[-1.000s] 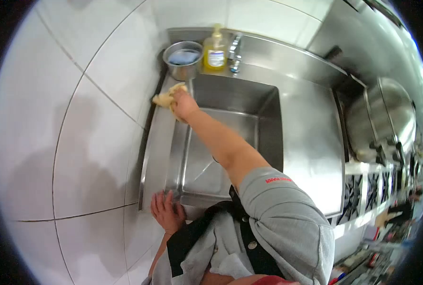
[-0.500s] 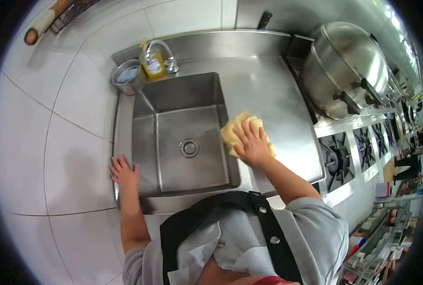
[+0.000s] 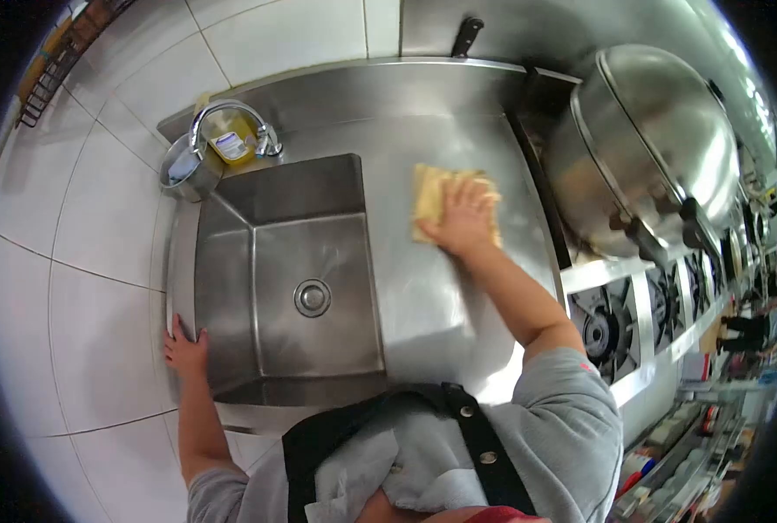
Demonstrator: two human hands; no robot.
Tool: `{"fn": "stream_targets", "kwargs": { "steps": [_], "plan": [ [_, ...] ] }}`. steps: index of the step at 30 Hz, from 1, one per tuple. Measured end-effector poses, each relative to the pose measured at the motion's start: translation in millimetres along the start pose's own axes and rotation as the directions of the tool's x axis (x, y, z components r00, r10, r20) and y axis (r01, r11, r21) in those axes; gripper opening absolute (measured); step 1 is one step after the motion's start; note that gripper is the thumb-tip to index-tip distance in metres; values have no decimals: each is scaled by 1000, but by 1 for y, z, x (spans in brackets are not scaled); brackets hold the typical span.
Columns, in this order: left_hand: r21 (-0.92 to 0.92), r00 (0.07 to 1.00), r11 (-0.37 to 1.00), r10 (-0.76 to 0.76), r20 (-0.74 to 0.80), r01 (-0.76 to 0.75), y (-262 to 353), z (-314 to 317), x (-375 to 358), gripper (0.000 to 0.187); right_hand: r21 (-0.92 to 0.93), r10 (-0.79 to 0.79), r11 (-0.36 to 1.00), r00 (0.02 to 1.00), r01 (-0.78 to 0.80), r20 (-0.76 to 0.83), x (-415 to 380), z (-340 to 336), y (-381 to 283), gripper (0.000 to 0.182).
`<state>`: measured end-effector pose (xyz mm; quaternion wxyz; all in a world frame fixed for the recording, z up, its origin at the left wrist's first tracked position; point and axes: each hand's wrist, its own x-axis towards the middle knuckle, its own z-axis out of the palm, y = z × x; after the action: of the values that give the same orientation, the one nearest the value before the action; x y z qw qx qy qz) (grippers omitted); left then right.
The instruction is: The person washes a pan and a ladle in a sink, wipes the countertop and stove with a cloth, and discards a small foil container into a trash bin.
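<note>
A folded yellow cloth (image 3: 426, 196) lies on the steel counter (image 3: 415, 305) to the right of the sink. My right hand (image 3: 465, 216) presses down on the cloth and holds it against the steel, fingers spread over its top; the underside is hidden. At the left, my left hand (image 3: 186, 349) rests open on the outer rim of the sink (image 3: 182, 288), fingers apart and holding nothing. Between my hands is the bare sink basin with its round drain (image 3: 312, 298).
Behind the sink stand a curved faucet (image 3: 231, 106), a bottle of yellow liquid (image 3: 231, 144) and a metal container (image 3: 195, 179). To the right are a large steel pot (image 3: 650, 148) and gas burners (image 3: 599, 334). A black knife handle (image 3: 468, 37) sticks up behind the backsplash.
My right hand has slid the cloth from the sink's right edge farther back over the counter, where it now lies flatter. The view has shifted; my left hand stays at the sink's left rim.
</note>
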<state>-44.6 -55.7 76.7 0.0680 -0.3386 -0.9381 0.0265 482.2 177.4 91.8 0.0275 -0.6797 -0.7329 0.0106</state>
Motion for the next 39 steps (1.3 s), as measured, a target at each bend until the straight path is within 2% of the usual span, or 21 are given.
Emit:
{"fn": "stream_targets", "kwargs": {
  "steps": [2,5,6,7,8,9,10,12,15,17,18,20,22,25,26,28,30,33,36,38,39],
  "plan": [
    [4,1000,1000,3,-20,-3,-4,13,5,86,-14,-284,958,959,285,19,13,-1,-35,90],
    [29,999,1000,-12,-37,13,-2,15,5,86,97,-683,725,730,682,-32,34,5,-28,84],
    [32,999,999,-10,-34,11,-4,15,4,86,141,-618,767,780,626,-103,61,22,-10,75],
    [34,999,999,-9,-31,10,-4,17,6,86,92,-379,910,903,403,-203,91,39,8,66],
    [27,999,999,-16,-35,17,-4,19,9,86,123,-215,943,850,309,-482,137,67,41,62],
    [22,999,1000,-12,-39,13,-5,22,11,86,239,55,971,949,22,-311,164,47,56,63],
    [17,999,1000,-11,-46,12,-6,24,12,86,256,319,924,942,-284,-106,190,25,71,65],
    [15,999,1000,-21,-40,21,-7,19,11,86,51,455,838,645,-543,-614,240,72,78,77],
    [8,999,999,-31,-14,31,6,13,11,87,76,579,761,621,-645,-527,259,72,-34,86],
    [6,999,999,-39,-11,39,6,12,11,88,37,441,893,856,-449,-270,225,34,-128,89],
    [19,999,999,-30,-29,30,4,14,12,88,1,328,937,881,-349,-342,225,56,-170,84],
    [37,998,999,-5,-65,7,1,20,13,88,36,65,998,975,-59,-212,215,57,-242,70],
    [30,998,1000,2,-56,0,3,18,12,87,38,-213,971,929,235,-304,210,63,-285,65],
    [11,997,1000,21,-69,-20,3,16,14,86,272,-528,797,841,539,-117,224,46,-246,55],
    [8,998,1000,26,-60,-26,1,16,10,86,379,-453,836,889,397,66,216,26,-220,55],
    [-73,994,995,59,-88,-65,2,10,7,84,601,-237,775,972,198,-15,218,59,-159,53],
    [-54,998,997,57,-40,-59,1,9,7,81,621,-206,752,974,221,-97,165,24,-97,55],
    [-43,999,998,45,-20,-45,2,8,8,80,134,-176,972,977,192,-122,104,50,-42,72],
    [-9,997,999,53,-51,-53,4,7,6,79,86,-222,967,961,238,-166,5,75,-48,79],
    [-1,999,999,33,-22,-33,3,3,6,78,130,-374,904,902,406,-217,-94,61,-60,86],
    [-7,1000,1000,29,-2,-29,4,3,4,78,280,-346,882,925,378,-159,-144,50,-66,83]
  ]
}}
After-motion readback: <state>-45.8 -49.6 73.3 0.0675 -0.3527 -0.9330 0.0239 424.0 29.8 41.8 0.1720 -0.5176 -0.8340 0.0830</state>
